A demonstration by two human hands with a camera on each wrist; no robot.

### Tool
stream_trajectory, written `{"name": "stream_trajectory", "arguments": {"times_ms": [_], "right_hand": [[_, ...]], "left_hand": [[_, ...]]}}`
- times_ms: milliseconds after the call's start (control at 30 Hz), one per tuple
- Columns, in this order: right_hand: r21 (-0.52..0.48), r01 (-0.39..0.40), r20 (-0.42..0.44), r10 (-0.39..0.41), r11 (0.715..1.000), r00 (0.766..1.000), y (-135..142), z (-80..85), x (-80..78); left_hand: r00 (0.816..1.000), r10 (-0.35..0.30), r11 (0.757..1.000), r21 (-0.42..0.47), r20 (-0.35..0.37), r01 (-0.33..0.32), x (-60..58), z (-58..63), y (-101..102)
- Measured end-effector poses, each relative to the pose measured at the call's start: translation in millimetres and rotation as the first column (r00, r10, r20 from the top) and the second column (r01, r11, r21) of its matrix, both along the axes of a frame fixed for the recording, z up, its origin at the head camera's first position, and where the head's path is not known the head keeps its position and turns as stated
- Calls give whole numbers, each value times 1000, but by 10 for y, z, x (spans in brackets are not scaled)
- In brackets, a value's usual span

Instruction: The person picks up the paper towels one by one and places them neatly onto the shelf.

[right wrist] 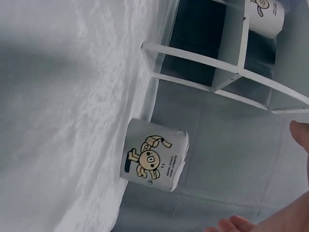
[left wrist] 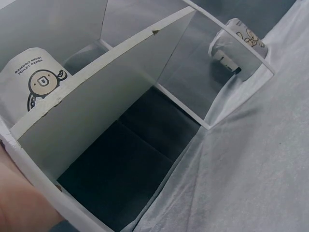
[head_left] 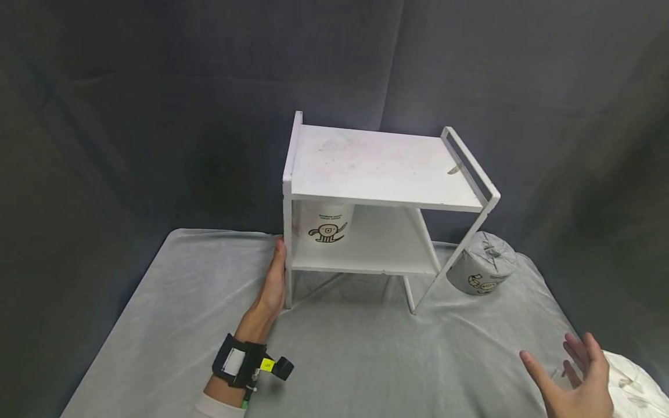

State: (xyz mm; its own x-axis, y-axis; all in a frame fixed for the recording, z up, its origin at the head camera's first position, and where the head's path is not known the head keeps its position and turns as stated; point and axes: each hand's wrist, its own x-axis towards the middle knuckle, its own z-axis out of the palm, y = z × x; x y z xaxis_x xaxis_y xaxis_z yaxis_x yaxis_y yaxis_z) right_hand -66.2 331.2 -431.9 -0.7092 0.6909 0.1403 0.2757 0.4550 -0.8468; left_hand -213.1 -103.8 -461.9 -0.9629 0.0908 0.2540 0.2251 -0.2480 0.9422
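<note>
The wrapped roll (left wrist: 36, 84) on the lower board of the white shelf (head_left: 376, 168) reads "BAMBOO MOIST TOILET PAPER" above a cartoon figure — it sits at that board's left rear. The left hand (head_left: 273, 283) lies flat, fingers straight, against the shelf's front-left post. A second roll (head_left: 481, 264) stands just right of the shelf's slanted right leg. The right hand (head_left: 577, 377) hovers spread and empty over bare grey cloth (head_left: 366, 360) in front of the shelf, well apart from it — a white bundle (head_left: 635, 380) just beside it.

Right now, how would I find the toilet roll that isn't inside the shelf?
Find the white two-level shelf on the grey cloth. By its right legs a wrapped toilet roll lies tipped on the cloth. The other roll stands upright inside the shelf.
</note>
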Motion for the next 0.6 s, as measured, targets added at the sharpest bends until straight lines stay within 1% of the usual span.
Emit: {"name": "stream_trajectory", "arguments": {"times_ms": [233,400,500,600], "right_hand": [[-27,51,-21,-51,998,998,69,-21,71],[-44,92,-46,-94,995,994,157,-44,100],[-38,132,-78,-134,991,988,188,-91,106],[-55,169,-131,-175,984,976,221,-141,126]], "left_hand": [[1000,-5,1000,2,-18,5,9,20,-1],[1000,8,1000,12,-22,-8,4,49,-20],[1000,15,1000,20,-18,-15,-11,52,-32],[1000,17,1000,26,-18,-17,-21,47,-31]]}}
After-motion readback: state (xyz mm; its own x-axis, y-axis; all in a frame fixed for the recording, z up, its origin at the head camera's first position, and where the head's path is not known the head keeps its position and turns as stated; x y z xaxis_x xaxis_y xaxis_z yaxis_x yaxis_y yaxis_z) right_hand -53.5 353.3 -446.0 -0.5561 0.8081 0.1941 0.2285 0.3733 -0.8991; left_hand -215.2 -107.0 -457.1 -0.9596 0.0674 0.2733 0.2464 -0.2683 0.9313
